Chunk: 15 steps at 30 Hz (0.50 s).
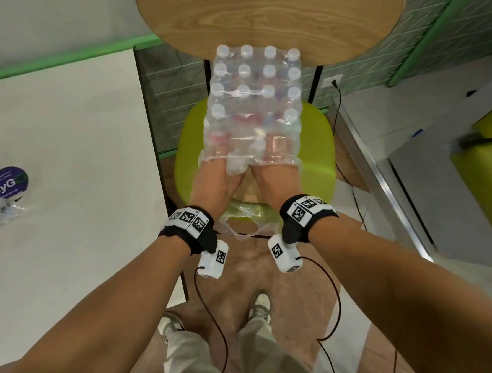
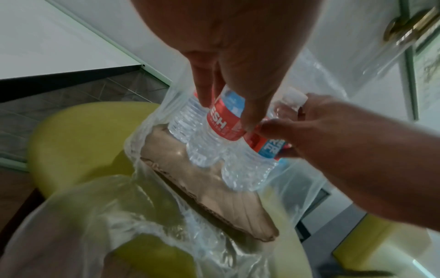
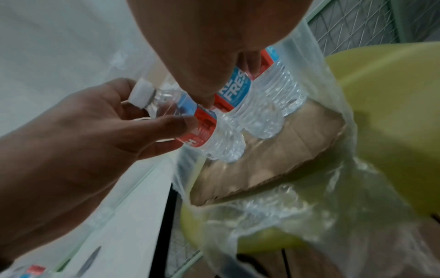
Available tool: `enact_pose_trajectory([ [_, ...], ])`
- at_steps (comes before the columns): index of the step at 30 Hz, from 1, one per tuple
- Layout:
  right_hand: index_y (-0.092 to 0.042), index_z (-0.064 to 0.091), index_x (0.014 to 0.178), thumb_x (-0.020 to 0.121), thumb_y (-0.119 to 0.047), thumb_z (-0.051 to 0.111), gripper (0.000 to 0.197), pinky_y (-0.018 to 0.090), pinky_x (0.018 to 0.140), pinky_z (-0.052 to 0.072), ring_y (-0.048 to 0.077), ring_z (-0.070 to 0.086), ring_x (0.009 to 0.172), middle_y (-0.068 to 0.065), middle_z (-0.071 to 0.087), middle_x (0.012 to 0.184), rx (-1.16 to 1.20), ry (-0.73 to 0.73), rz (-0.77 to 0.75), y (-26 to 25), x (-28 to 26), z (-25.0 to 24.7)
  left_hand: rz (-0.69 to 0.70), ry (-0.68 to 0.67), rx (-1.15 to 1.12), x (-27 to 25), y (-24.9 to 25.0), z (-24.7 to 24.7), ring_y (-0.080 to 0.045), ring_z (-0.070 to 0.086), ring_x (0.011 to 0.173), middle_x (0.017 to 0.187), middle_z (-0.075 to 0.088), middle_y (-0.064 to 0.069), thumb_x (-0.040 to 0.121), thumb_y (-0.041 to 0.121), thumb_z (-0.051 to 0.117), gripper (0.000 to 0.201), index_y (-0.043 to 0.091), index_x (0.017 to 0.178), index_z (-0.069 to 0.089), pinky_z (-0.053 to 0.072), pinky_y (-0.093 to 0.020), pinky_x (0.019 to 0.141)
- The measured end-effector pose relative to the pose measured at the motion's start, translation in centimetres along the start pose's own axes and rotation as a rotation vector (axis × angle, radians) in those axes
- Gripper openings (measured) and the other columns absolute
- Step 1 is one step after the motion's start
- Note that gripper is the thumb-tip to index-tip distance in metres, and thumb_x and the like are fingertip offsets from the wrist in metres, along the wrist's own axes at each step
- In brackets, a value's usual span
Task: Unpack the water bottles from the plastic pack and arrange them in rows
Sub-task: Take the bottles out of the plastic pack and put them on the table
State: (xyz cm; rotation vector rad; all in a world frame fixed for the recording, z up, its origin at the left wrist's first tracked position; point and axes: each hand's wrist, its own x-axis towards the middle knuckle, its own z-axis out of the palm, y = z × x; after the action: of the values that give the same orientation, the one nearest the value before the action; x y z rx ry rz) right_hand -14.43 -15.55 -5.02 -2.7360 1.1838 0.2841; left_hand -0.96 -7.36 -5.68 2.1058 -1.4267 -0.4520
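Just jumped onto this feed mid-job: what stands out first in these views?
The shrink-wrapped pack of water bottles dominates, resting on a lime-green chair seat below a round wooden tabletop. The left hand and right hand both reach into the pack's torn near end, each gripping a red-and-blue-labelled bottle above the cardboard tray. A few bottles already lie on the white table to the left.

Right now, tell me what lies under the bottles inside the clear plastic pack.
A flat brown cardboard sheet lies under the clear water bottles, inside the torn clear plastic wrap, on a lime-green chair seat. Further back, bottles hide it.
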Motion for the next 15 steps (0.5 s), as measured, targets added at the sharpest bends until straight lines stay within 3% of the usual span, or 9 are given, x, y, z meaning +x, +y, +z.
enact_pose_trajectory([
  [3, -0.012, 0.065, 0.088, 0.098, -0.048, 0.044, 0.042, 0.034, 0.061, 0.042, 0.026, 0.057, 0.071, 0.003, 0.054, 0.071, 0.313, 0.141, 0.183, -1.5, -1.4, -0.4, 0.003, 0.034, -0.112, -2.6, -0.9, -1.6, -0.015, 0.06, 0.099, 0.115, 0.058, 0.004, 0.08, 0.042, 0.075, 0.052, 0.025, 0.124, 0.054, 0.055, -0.038, 0.081],
  [5, -0.016, 0.057, 0.1, 0.088, -0.054, 0.054, 0.04, 0.035, 0.074, 0.047, 0.024, 0.058, 0.092, 0.004, 0.061, 0.094, 0.477, 0.225, 0.2, -3.2, -2.6, -0.5, -0.011, 0.095, -0.186, -4.8, -1.8, -3.5, -0.008, 0.06, 0.1, 0.116, 0.057, 0.01, 0.077, 0.042, 0.078, 0.055, 0.027, 0.125, 0.055, 0.056, -0.032, 0.082],
  [7, -0.019, 0.047, 0.116, 0.083, -0.054, 0.059, 0.05, 0.036, 0.079, 0.05, 0.021, 0.055, 0.1, 0.002, 0.056, 0.111, 0.509, 0.282, 0.092, -5.5, -3.7, -0.4, -0.046, 0.189, -0.216, -7.1, -3.1, -5.6, -0.004, 0.059, 0.097, 0.112, 0.057, 0.012, 0.077, 0.044, 0.08, 0.052, 0.028, 0.121, 0.058, 0.056, -0.027, 0.08],
  [11, -0.022, 0.046, 0.115, 0.081, -0.05, 0.063, 0.047, 0.031, 0.069, 0.049, 0.016, 0.055, 0.09, -0.003, 0.052, 0.105, 0.623, 0.317, -0.081, -12.7, -3.7, -0.3, -0.167, 0.4, -0.253, -11.4, -7.4, -10.6, 0.006, 0.057, 0.098, 0.115, 0.058, 0.01, 0.077, 0.041, 0.083, 0.053, 0.024, 0.121, 0.058, 0.053, -0.013, 0.077],
  [13, -0.022, 0.046, 0.121, 0.083, -0.048, 0.064, 0.049, 0.03, 0.077, 0.049, 0.014, 0.054, 0.095, -0.002, 0.053, 0.11, 0.709, 0.238, -0.192, -17.1, -2.9, -0.4, -0.248, 0.49, -0.236, -13.2, -10.4, -13.3, 0.006, 0.056, 0.098, 0.117, 0.058, 0.009, 0.077, 0.042, 0.082, 0.054, 0.025, 0.122, 0.057, 0.05, -0.01, 0.076],
  [15, -0.02, 0.047, 0.127, 0.084, -0.043, 0.067, 0.052, 0.031, 0.086, 0.05, 0.013, 0.053, 0.102, -0.001, 0.05, 0.117, 0.784, 0.174, -0.304, -22.0, -2.0, -0.2, -0.316, 0.568, -0.237, -15.1, -13.7, -15.9, -0.001, 0.059, 0.1, 0.117, 0.058, 0.009, 0.078, 0.041, 0.082, 0.054, 0.026, 0.123, 0.057, 0.052, -0.013, 0.076],
])
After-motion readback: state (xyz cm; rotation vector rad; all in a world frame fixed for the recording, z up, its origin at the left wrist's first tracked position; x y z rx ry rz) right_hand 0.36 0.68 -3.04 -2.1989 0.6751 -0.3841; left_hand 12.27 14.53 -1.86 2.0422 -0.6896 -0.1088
